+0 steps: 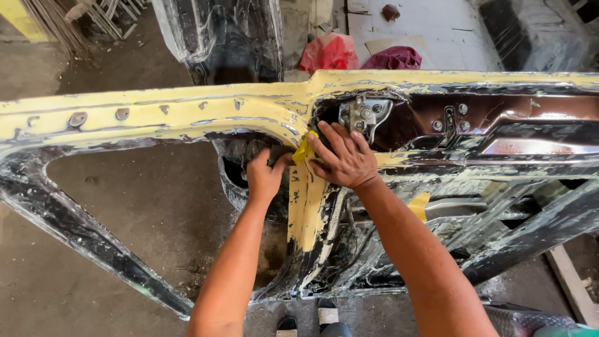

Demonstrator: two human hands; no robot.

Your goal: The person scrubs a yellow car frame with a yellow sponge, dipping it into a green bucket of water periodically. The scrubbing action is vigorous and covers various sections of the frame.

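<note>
At the far left, a bundle of thin metal rods (59, 22) lay on the dusty concrete floor (125, 206). A stripped car door (156, 112) stretched across the whole view, its upper frame coated in yellow filler and set with two small round fasteners (100, 117) near the left end. Its black, scuffed window frame (75, 234) slanted down toward the bottom of the picture.

The left hand (265, 178) sat just below the yellow band, near the middle of the door, fingers curled in and pressed against the panel; whether it gripped anything there could not be told. Just beside it, a small yellow piece (304, 150), tape or a scrap of sandpaper, stood between the two hands at the edge of the yellow strip that ran down the door's pillar. The right hand (343, 159) lay spread flat over the panel, its thumb and forefinger closed on that yellow piece, the other fingers open and reaching toward the metal latch (365, 115) bolted into the recess above.

Behind the door, a red cloth (327, 53) and a dark maroon cloth (393, 59) lay on the ground. Right of the latch, the bare brownish inner panel (530, 112) showed two bolts. At the bottom, the toes of the person's shoes (327, 312) showed on the floor.
</note>
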